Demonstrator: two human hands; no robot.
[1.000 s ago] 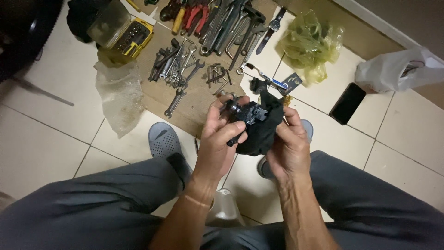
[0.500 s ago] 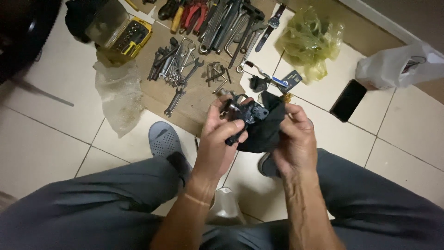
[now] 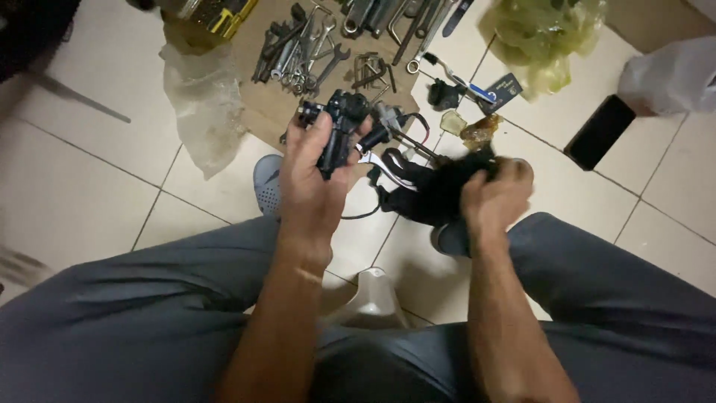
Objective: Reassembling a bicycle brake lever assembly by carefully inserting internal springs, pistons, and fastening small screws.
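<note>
Two hands, left hand (image 3: 309,179) gripping one black mechanical part (image 3: 339,130), right hand (image 3: 496,198) clutching one black cloth (image 3: 432,194)

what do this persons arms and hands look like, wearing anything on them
Both forearms are bare, with no sleeves reaching into view. The left hand and right hand wear no gloves, and no rings or watch show. A thin light band circles the left wrist. The fingers are bare too.

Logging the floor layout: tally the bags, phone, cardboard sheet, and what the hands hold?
Plastic bags: 3: clear, yellow-green, white
Black phone: 1
Cardboard sheet: 1
Black mechanical part in left hand: 1
Black cloth in right hand: 1
Total: 7
</note>
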